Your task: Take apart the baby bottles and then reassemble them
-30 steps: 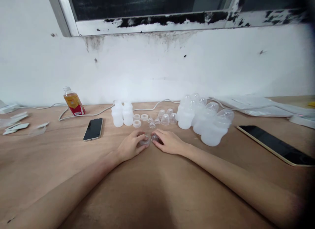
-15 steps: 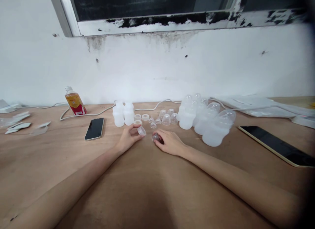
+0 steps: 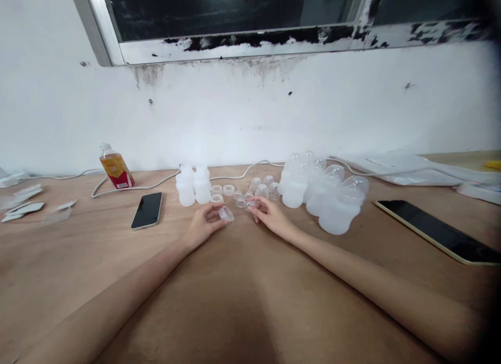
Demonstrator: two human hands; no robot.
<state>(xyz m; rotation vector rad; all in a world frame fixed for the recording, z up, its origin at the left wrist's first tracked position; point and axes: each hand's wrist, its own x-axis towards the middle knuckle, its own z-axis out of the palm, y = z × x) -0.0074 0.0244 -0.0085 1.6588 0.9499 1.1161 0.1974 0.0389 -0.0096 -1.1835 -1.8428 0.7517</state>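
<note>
My left hand (image 3: 205, 224) pinches a translucent screw ring (image 3: 226, 214) for a baby bottle, tilted just above the table. Beside it, my right hand (image 3: 270, 215) has thumb and fingertips on a clear bottle nipple (image 3: 250, 205), at the edge of a small group of nipples (image 3: 239, 201). Behind my left hand lie several loose white rings (image 3: 228, 189). Clear dome caps (image 3: 262, 191) stand behind my right hand. White bottles (image 3: 202, 185) without caps are on the left, and capped bottles (image 3: 334, 218) form a cluster on the right.
A phone (image 3: 146, 211) lies at left and a larger dark-screened device (image 3: 434, 228) at right. A drink bottle (image 3: 116, 168) stands near the wall. A white cable (image 3: 250, 169) runs along the back, by plastic bags (image 3: 399, 168). Small white packets (image 3: 25, 210) lie far left.
My right hand has moved slightly away from my left hand, bringing the nipple toward the other nipples. My left hand still holds the ring, now turned a little. The view has shifted slightly.
</note>
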